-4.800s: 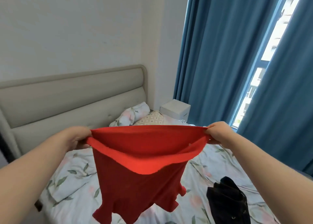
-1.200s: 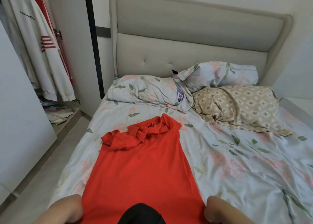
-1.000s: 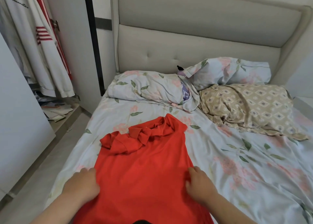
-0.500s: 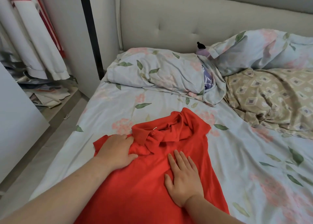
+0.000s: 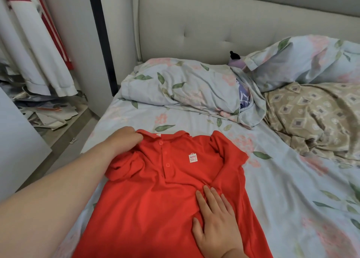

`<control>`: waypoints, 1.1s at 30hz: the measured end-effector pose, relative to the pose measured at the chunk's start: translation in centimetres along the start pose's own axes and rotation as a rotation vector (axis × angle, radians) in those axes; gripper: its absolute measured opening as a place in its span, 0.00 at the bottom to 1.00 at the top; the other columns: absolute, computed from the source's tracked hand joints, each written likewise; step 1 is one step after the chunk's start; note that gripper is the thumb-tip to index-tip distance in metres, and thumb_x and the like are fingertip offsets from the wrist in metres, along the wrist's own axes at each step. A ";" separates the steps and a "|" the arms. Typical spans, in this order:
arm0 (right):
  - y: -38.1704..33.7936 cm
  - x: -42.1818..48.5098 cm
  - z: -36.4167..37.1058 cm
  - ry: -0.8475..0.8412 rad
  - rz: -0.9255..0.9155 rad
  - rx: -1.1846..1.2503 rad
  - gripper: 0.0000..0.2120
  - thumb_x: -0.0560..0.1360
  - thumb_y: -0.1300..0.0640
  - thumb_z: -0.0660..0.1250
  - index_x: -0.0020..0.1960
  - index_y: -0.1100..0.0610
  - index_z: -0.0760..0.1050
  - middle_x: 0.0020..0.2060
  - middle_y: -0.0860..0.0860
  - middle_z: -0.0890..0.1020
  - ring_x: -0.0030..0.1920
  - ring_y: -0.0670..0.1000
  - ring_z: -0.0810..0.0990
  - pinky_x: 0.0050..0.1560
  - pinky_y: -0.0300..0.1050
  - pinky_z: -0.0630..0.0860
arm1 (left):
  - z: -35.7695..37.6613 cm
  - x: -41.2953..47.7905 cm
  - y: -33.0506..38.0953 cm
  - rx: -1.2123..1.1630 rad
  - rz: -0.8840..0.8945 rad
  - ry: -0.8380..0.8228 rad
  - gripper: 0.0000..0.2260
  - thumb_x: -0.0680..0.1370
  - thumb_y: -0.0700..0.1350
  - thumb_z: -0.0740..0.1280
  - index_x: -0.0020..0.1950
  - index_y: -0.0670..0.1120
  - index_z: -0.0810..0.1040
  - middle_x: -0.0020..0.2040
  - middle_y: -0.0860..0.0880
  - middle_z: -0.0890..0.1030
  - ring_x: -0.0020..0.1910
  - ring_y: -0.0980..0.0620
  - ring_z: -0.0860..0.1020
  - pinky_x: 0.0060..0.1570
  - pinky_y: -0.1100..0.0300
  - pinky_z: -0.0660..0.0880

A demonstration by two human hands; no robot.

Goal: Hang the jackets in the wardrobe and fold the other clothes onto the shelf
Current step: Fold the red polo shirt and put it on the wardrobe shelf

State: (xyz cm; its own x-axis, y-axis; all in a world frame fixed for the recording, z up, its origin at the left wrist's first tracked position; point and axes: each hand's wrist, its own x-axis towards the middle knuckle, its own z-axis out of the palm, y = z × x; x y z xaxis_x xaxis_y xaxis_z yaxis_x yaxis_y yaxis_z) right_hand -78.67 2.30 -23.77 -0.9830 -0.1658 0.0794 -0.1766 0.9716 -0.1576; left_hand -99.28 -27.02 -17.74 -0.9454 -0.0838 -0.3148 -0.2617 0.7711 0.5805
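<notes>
On the bed, near its left edge, the red shirt lies front up, with the buttons and the small white logo showing and the collar toward the pillows. I think it lies flat like this because it is to be folded, and soft cloth folds well only when it is spread smooth. It is not smooth yet. The left sleeve is crumpled beside my forearm, and the right sleeve is turned in over the chest.

My left hand is stretched far forward with the arm almost straight. Its fingers are curled and closed on the cloth at the left end of the collar, I judge to pull the top straight. My right hand lies palm down on the lower chest of the shirt. Its fingers are straight and a little apart, pressing the cloth, probably so that it does not slide during the pull.

At the far left a white jacket hangs in the wardrobe. I cannot make out the shelf with certainty.
</notes>
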 end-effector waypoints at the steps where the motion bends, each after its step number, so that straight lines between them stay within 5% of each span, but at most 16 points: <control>1: 0.0 0.1 0.0 -0.004 0.002 0.004 0.31 0.68 0.41 0.61 0.66 0.55 0.79 0.67 0.54 0.78 0.67 0.55 0.77 0.70 0.49 0.57 | 0.0 0.3 0.6 -0.106 -0.029 0.006 0.19 0.64 0.58 0.62 0.41 0.43 0.75 0.43 0.47 0.79 0.41 0.48 0.76 0.41 0.54 0.70; 3: 0.1 0.1 0.0 -0.008 0.004 0.012 0.31 0.68 0.42 0.61 0.66 0.54 0.79 0.67 0.54 0.78 0.67 0.55 0.77 0.69 0.50 0.58 | 0.2 1.0 1.4 -0.129 -0.105 -0.010 0.23 0.69 0.65 0.67 0.49 0.46 0.74 0.47 0.50 0.76 0.45 0.48 0.75 0.46 0.56 0.69; 6: 0.2 0.0 -0.1 -0.001 0.010 0.023 0.31 0.67 0.41 0.61 0.66 0.55 0.80 0.66 0.54 0.79 0.66 0.55 0.78 0.69 0.49 0.57 | 1.0 1.3 2.0 0.157 -0.189 -0.030 0.21 0.72 0.51 0.74 0.57 0.39 0.76 0.47 0.46 0.76 0.46 0.45 0.75 0.47 0.57 0.71; 10: 0.2 0.1 -0.1 0.018 0.009 0.045 0.31 0.66 0.41 0.61 0.64 0.55 0.80 0.65 0.54 0.80 0.65 0.56 0.79 0.71 0.46 0.54 | -0.1 2.2 3.9 0.070 0.181 0.223 0.02 0.75 0.41 0.67 0.44 0.47 0.78 0.49 0.44 0.81 0.52 0.41 0.79 0.50 0.55 0.74; 13: 0.3 0.1 0.1 0.020 0.009 0.055 0.31 0.66 0.42 0.61 0.65 0.55 0.80 0.65 0.54 0.79 0.65 0.56 0.78 0.71 0.47 0.54 | -1.2 3.2 4.7 -0.014 0.275 0.351 0.10 0.77 0.43 0.66 0.56 0.48 0.80 0.58 0.45 0.81 0.59 0.42 0.77 0.61 0.48 0.73; 16: 0.4 0.1 0.1 0.031 0.006 0.063 0.31 0.66 0.42 0.61 0.64 0.56 0.81 0.65 0.55 0.80 0.65 0.56 0.79 0.71 0.46 0.54 | -1.0 2.3 2.9 0.016 0.067 0.259 0.26 0.77 0.51 0.67 0.72 0.44 0.69 0.70 0.42 0.73 0.68 0.40 0.71 0.66 0.49 0.69; 20: 0.4 0.2 0.3 0.048 -0.002 0.076 0.31 0.65 0.42 0.62 0.63 0.56 0.81 0.64 0.55 0.80 0.64 0.57 0.80 0.71 0.47 0.59 | -0.4 -1.7 -2.1 -0.029 -0.186 0.234 0.31 0.70 0.67 0.63 0.54 0.41 0.79 0.54 0.41 0.82 0.51 0.41 0.79 0.44 0.53 0.72; 22: 0.4 0.2 0.3 0.054 0.005 0.079 0.31 0.66 0.43 0.62 0.63 0.56 0.81 0.64 0.55 0.80 0.64 0.57 0.79 0.72 0.45 0.54 | 0.3 -3.2 -3.5 -0.112 -0.211 0.130 0.30 0.69 0.69 0.66 0.48 0.42 0.80 0.47 0.44 0.82 0.45 0.45 0.80 0.42 0.54 0.74; 25: 0.3 0.1 0.2 0.062 0.010 0.083 0.31 0.66 0.43 0.61 0.63 0.57 0.81 0.64 0.56 0.80 0.64 0.58 0.80 0.72 0.44 0.53 | 1.1 -3.8 -4.3 -0.437 -0.316 0.059 0.22 0.72 0.56 0.74 0.54 0.39 0.78 0.49 0.42 0.82 0.47 0.43 0.81 0.46 0.54 0.77; 30: 0.1 0.2 0.3 0.078 0.009 0.084 0.31 0.65 0.44 0.61 0.62 0.58 0.82 0.63 0.56 0.81 0.63 0.59 0.80 0.72 0.43 0.53 | -0.7 -4.6 -4.6 -1.077 -0.328 -0.111 0.03 0.78 0.41 0.67 0.48 0.44 0.80 0.36 0.45 0.83 0.36 0.48 0.81 0.39 0.53 0.78; 33: 0.2 0.3 0.5 0.074 0.013 0.090 0.31 0.65 0.44 0.61 0.62 0.58 0.82 0.63 0.57 0.81 0.62 0.59 0.80 0.71 0.43 0.53 | -2.7 -4.4 -5.4 -1.057 -0.239 0.030 0.04 0.78 0.38 0.67 0.52 0.45 0.78 0.42 0.44 0.83 0.42 0.46 0.80 0.41 0.52 0.79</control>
State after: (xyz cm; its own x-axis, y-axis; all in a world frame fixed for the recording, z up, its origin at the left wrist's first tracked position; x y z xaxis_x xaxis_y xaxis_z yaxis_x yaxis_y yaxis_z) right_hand -79.04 2.33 -24.27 -0.9793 -0.1375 0.1488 -0.1713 0.9539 -0.2463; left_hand -94.22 -32.47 -17.46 -0.8486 -0.1861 -0.4952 -0.4607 -0.2003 0.8647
